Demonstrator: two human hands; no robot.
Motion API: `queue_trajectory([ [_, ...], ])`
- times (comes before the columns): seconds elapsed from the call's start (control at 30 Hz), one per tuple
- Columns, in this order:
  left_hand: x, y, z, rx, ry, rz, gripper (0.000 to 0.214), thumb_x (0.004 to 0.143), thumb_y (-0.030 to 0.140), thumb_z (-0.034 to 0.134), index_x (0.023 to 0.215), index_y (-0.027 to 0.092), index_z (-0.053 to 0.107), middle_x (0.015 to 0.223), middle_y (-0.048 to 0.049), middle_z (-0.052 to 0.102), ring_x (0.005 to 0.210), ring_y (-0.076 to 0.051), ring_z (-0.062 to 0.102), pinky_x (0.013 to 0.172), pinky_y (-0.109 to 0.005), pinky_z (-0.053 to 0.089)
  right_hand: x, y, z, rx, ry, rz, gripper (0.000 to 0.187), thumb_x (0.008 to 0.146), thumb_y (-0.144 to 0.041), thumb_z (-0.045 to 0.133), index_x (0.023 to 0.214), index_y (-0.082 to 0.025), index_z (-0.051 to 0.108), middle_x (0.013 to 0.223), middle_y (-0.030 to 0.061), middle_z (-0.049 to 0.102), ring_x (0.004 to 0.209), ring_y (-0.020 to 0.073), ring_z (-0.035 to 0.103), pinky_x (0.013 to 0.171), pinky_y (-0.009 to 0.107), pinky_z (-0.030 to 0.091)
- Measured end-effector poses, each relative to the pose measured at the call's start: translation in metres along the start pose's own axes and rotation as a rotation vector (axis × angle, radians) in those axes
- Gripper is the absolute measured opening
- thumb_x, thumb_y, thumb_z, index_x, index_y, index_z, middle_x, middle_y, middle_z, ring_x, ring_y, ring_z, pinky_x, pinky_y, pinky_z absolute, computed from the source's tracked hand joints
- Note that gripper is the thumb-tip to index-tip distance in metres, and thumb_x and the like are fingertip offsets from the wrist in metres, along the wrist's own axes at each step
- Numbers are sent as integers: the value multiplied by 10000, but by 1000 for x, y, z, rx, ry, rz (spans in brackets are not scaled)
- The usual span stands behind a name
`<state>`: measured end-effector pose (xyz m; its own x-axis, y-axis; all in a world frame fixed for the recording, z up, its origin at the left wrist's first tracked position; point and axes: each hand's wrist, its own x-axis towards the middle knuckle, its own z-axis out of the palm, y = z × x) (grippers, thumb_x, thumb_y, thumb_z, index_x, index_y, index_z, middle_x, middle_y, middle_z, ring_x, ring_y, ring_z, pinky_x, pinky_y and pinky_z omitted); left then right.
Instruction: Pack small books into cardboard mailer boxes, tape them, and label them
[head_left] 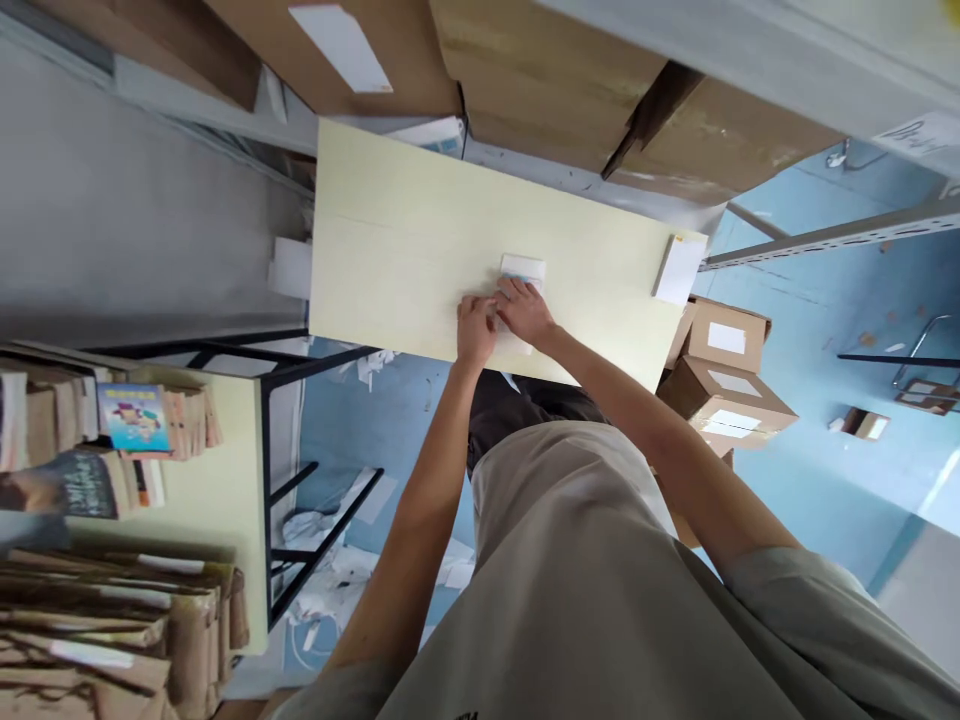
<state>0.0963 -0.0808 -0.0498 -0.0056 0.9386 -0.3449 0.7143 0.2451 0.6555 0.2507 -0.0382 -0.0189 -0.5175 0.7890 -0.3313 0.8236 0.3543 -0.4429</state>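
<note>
On the pale yellow table lies a thin white booklet-like item (523, 265) with a bit of blue print, partly covered by my hands. My left hand (476, 328) is at its left edge, fingers curled in and seemingly pinching that edge. Across the item's middle lies my right hand (526, 312), its fingers stretched out towards my left fingertips. The two hands almost meet, and what is between the fingertips is too small to make out.
The tabletop (405, 230) ends just before my body. A white stack (680, 268) lies at its right end. Large cardboard boxes (547, 80) stand on a shelf behind. More boxes (731, 400) are at the right, and books (135, 420) cover another table at the left.
</note>
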Motion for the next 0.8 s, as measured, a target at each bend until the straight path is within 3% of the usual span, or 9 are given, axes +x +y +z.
queue_trajectory([
  [0.1, 2, 4, -9, 100, -66, 0, 426, 989, -5, 693, 1367, 190, 722, 1346, -138, 665, 1352, -294, 614, 1325, -478, 491, -9, -2, -2, 7, -6, 26, 435, 1119, -105, 541, 1515, -94, 721, 1718, 261, 598, 1622, 405, 532, 1319, 593, 493],
  [0.2, 4, 15, -26, 211, -149, 45, 426, 969, 54, 721, 1365, 206, 757, 1295, -163, 741, 1400, -359, 636, 1313, -549, 491, -19, -4, -15, -7, -42, 11, 499, 1071, -75, 645, 1569, -75, 686, 1749, 286, 572, 1674, 401, 508, 1345, 576, 483],
  [0.3, 8, 39, -46, 287, -191, 111, 470, 942, 105, 751, 1403, 196, 763, 1330, -189, 791, 1426, -407, 667, 1301, -605, 501, -34, -5, -39, -11, -25, -7, 561, 1030, -98, 753, 1584, -70, 667, 1785, 315, 531, 1718, 418, 475, 1377, 600, 451],
  [0.37, 11, 63, -59, 253, -126, 194, 490, 956, 110, 734, 1439, 189, 751, 1368, -193, 794, 1416, -391, 689, 1305, -587, 510, -46, -3, -59, 6, 41, -32, 599, 1037, -132, 764, 1620, -80, 639, 1806, 317, 505, 1752, 417, 432, 1398, 614, 428],
  [0.5, 20, 133, -88, 140, 76, 395, 432, 977, 94, 680, 1377, 227, 775, 1369, -159, 793, 1376, -346, 708, 1292, -537, 543, -60, -5, -115, 39, 259, -80, 658, 1060, -159, 707, 1701, -108, 573, 1842, 303, 464, 1789, 412, 369, 1424, 646, 392],
  [0.63, 29, 208, -132, 104, 237, 547, 347, 1018, 138, 642, 1298, 277, 792, 1412, -135, 784, 1365, -330, 699, 1269, -496, 568, -58, -24, -186, 36, 491, -82, 608, 1030, -108, 618, 1632, -187, 653, 1879, 217, 439, 1798, 387, 354, 1417, 632, 420],
  [0.8, 37, 269, -199, 64, 417, 700, 271, 1055, 175, 593, 1229, 292, 766, 1349, -111, 801, 1299, -313, 718, 1207, -481, 602, -42, -59, -272, 28, 675, -111, 507, 1077, -187, 568, 1543, -317, 720, 1846, 81, 507, 1790, 336, 358, 1417, 614, 431],
])
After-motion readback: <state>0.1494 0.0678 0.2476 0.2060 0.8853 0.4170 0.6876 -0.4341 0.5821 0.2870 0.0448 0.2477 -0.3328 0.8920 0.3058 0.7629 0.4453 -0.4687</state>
